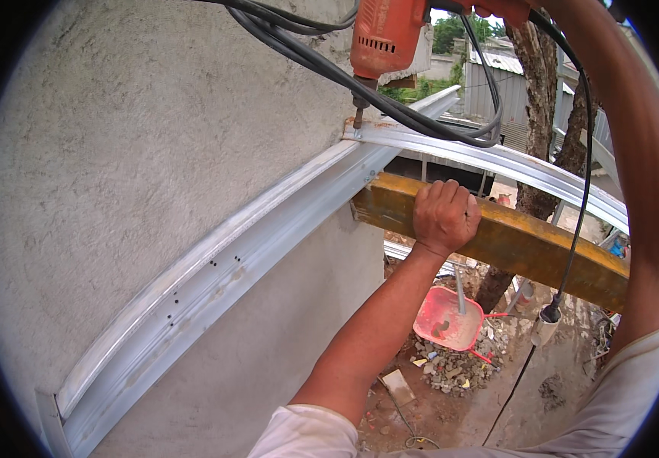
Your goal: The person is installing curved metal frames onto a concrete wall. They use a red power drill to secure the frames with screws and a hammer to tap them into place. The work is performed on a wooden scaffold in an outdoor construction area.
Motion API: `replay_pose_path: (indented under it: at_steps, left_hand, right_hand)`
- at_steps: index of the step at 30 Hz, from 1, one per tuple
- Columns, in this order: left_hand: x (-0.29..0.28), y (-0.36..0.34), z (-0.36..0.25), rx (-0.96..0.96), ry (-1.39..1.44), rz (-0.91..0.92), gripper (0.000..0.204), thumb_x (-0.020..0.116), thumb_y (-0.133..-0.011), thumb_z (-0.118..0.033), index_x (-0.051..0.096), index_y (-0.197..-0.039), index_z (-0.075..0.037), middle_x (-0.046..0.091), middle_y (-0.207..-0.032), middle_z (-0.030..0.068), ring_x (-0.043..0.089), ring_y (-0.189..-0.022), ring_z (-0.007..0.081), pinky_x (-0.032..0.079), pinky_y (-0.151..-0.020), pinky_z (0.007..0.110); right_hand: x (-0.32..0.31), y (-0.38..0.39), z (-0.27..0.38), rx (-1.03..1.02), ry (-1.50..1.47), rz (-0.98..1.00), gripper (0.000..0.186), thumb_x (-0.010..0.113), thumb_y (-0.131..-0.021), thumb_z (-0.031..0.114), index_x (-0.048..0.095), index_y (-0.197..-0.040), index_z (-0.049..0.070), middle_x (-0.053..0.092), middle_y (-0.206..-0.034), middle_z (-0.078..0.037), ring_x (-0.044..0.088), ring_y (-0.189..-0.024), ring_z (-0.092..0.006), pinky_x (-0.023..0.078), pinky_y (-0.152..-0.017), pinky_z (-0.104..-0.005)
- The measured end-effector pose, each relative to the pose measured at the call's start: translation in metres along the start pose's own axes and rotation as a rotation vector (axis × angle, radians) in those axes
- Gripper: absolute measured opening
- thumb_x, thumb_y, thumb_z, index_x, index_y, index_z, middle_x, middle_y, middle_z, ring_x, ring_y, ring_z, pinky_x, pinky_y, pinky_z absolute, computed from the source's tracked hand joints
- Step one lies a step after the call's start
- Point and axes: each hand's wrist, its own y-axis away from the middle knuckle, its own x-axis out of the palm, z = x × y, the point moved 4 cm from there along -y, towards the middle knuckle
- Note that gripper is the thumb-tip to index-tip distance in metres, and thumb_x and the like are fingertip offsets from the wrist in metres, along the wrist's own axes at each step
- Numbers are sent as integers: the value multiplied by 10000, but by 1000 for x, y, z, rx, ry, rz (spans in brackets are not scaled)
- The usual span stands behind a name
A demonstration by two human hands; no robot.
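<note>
My left hand [447, 217] is closed over the top edge of a rusty yellow-brown steel beam [532, 244]. From the upper right, my right arm [635, 130] reaches up to the handle of a red corded power drill [384, 49]; that hand's fingers are mostly cut off by the top edge. Pointing down, the drill's bit [358, 118] meets a screw at the end of a silvery metal channel [497, 156]. This channel lies across the corner of another metal channel [215, 275] running along the wall. The beam's end sits close against that second channel.
A rough grey cement wall [154, 137] fills the left. Black cable [421, 118] loops around the drill, and a cord connector [547, 324] hangs at right. Far below are a red wheelbarrow [445, 314], rubble [452, 370] and a tree trunk [532, 84] with sheds behind.
</note>
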Motion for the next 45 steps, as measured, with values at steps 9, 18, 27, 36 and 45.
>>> replay_pose_path:
  at_steps: [9,18,27,36,45]
  left_hand:
    - [1,-1,-1,9,-2,-11,153,594,-833,-163,540,-709,-92,514,-717,68,524,-691,276,378,-659,424]
    - [2,0,0,10,-18,-21,153,591,-834,-155,532,-704,-99,509,-718,63,517,-689,264,377,-654,421]
    - [3,2,2,-1,-17,-19,157,591,-829,-167,531,-700,-100,511,-719,67,526,-696,268,383,-660,421]
    - [2,2,3,-14,9,-24,154,595,-824,-180,537,-705,-100,513,-721,68,525,-696,272,387,-660,426]
    - [0,2,3,-10,43,-36,158,590,-828,-194,541,-712,-99,512,-723,69,527,-698,273,396,-669,426]
  right_hand:
    - [2,-18,25,-7,230,198,433,705,-883,348,647,-1146,9,643,-953,-120,604,-762,-217,513,-635,-386]
    - [9,-17,49,-147,525,215,335,725,-864,314,665,-1031,30,610,-770,-60,554,-580,-168,482,-482,-331]
    - [19,3,75,-159,683,130,299,747,-827,288,672,-910,11,572,-668,-53,526,-509,-166,453,-400,-336]
    - [30,3,82,-174,794,-18,592,798,-797,296,560,-1251,0,692,-934,-134,681,-736,-253,586,-483,-389]
    - [34,-5,84,-306,982,-108,611,833,-740,282,590,-1218,-11,712,-1016,-183,702,-841,-311,603,-653,-409]
